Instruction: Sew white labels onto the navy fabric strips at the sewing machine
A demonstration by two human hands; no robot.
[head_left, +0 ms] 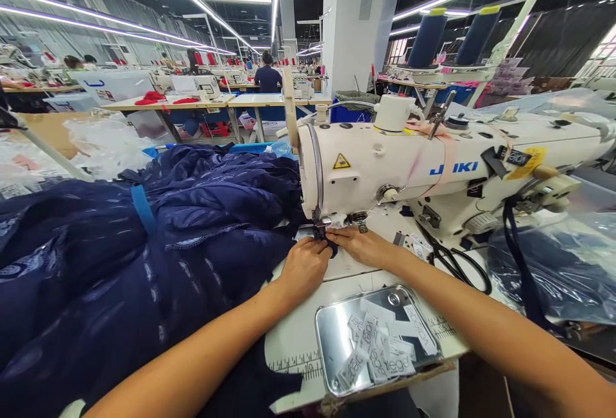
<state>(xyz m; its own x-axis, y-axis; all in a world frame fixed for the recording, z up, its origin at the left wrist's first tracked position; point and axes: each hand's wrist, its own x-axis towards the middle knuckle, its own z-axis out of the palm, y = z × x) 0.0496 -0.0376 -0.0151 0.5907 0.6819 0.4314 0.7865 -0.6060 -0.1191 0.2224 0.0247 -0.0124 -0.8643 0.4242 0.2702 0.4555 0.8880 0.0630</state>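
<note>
A white sewing machine [360, 161] stands in front of me, its presser foot [319, 230] down over a small piece of dark navy fabric [333, 248]. Curled fingers of my left hand [305, 267] grip that fabric just in front of the foot. From the other side, my right hand [360, 246] has its fingertips pressed together on the fabric's edge, close to the needle area. The needle itself is hidden. A large heap of navy garments [206, 238] lies to the left, reaching the machine head.
A metal tray [332, 334] with loose printed labels [380, 347] rests on the machine bed, below my right forearm. Black-handled scissors [455, 264] lie at the right, near a plastic-wrapped bundle [553, 270]. Navy thread cones [428, 39] stand behind. A seated person [268, 76] is farther back.
</note>
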